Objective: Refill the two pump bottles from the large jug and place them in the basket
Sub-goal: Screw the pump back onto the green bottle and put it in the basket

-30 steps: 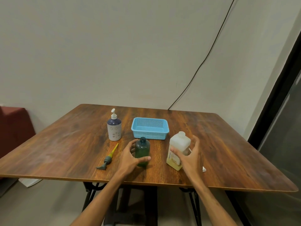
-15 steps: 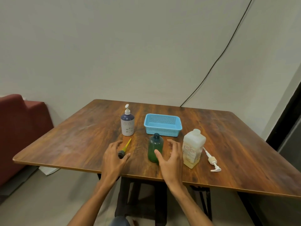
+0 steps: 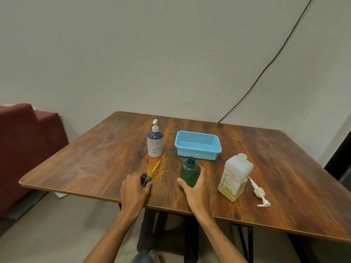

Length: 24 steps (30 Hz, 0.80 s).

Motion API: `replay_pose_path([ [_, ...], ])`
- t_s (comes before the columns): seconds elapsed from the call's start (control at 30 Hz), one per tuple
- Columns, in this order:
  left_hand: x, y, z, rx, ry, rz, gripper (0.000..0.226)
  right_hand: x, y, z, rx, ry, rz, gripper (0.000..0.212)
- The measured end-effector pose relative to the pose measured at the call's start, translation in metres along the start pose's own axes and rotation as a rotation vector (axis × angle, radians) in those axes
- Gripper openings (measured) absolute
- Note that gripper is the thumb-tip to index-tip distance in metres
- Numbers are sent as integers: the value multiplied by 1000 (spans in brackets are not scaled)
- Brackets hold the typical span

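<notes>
A green bottle (image 3: 189,171) stands uncapped near the table's front, and my right hand (image 3: 195,188) is wrapped around its lower part. Its pump head with a yellow tube (image 3: 152,173) lies flat to the left; my left hand (image 3: 134,188) closes on the dark grey cap end. A white and purple pump bottle (image 3: 155,141) stands upright further back. The blue basket (image 3: 197,146) sits behind the green bottle with nothing in it. The large translucent jug (image 3: 236,177) stands uncapped to the right, a little yellowish liquid at its bottom.
A white pump head (image 3: 259,193) lies on the wooden table (image 3: 95,162) right of the jug. A red sofa (image 3: 22,145) stands left of the table. A black cable runs down the wall behind.
My left hand left the green bottle and went to the pump head on the left. My right hand left the jug and took hold of the green bottle.
</notes>
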<state>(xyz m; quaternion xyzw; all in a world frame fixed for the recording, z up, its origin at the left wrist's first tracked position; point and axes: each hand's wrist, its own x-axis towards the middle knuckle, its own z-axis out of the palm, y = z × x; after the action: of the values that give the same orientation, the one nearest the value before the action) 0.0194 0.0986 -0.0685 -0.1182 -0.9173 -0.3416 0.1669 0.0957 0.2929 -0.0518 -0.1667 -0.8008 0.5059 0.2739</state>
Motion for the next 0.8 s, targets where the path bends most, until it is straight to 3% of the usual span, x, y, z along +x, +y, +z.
replay_pose_path([
  [0.33, 29, 51, -52, -329, 131, 98, 28, 1, 2, -4, 3, -26, 0, 83],
  [0.8, 67, 143, -111, -269, 67, 342, 21, -1, 2, -4, -55, -31, 4, 92],
])
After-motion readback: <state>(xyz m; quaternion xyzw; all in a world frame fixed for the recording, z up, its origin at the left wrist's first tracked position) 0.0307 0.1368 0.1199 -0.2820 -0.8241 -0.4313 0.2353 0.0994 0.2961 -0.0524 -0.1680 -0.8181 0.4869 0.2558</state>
